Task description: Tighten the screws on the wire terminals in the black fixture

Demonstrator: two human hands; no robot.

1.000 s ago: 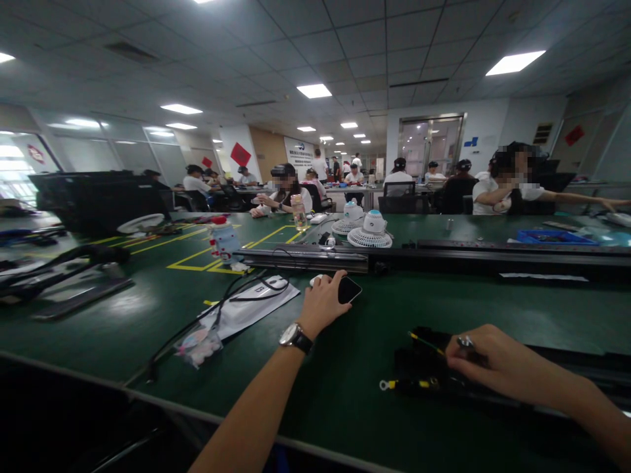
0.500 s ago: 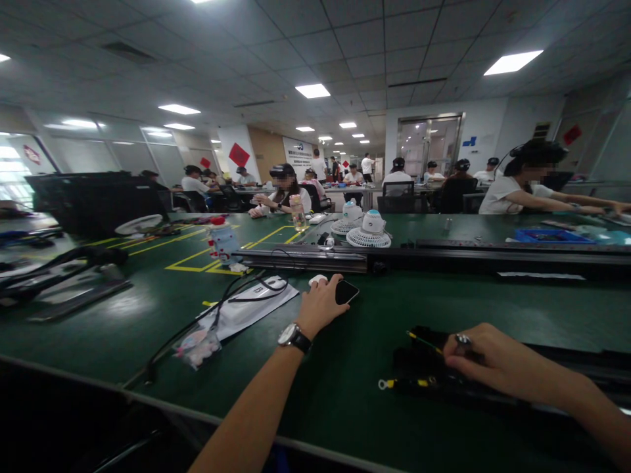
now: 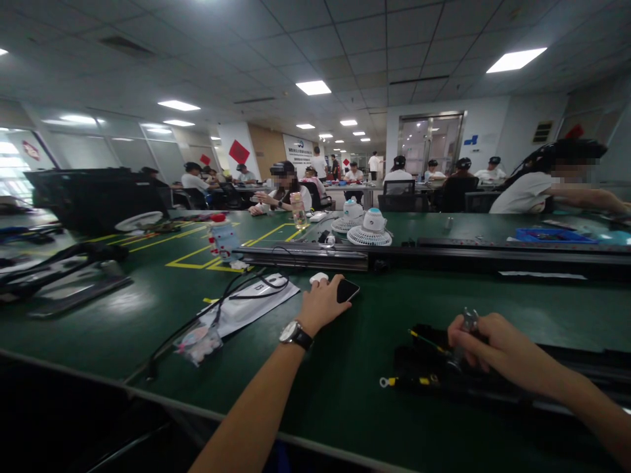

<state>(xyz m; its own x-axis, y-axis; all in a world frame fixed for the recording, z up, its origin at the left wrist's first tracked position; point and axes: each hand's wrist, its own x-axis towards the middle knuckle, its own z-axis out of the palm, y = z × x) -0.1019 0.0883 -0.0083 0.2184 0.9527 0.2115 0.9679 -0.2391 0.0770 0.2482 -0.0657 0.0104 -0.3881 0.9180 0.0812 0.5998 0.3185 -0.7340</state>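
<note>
My left hand [image 3: 321, 303], with a watch [image 3: 294, 334] on its wrist, rests on the green table. Its thumb and index finger lie around the near end of a dark smartphone [image 3: 349, 291]. The other fingers touch or nearly touch a small white rounded case [image 3: 318, 278]. My right hand [image 3: 486, 341] is closed around a silver wrench [image 3: 470, 320], whose forked end points up. Beneath that hand lies a black tool pouch or cloth [image 3: 409, 358]; its exact kind is unclear. A yellow-green wire [image 3: 422, 339] and a ring-lug cable end [image 3: 394, 382] lie on it.
Beyond my hands a long dark metal rail [image 3: 493, 261] crosses the table [image 3: 345, 407]. White fans [image 3: 369, 230], a bottle [image 3: 223, 240] and a blue tray [image 3: 555, 235] stand behind. Left are a white bag [image 3: 256, 305], black cable and a plastic packet [image 3: 198, 345]. People sit opposite.
My right hand has turned and lifted slightly, so the wrench's silver forked end now shows above the fingers. My left hand stays in place. A person at the far right has leaned further right.
</note>
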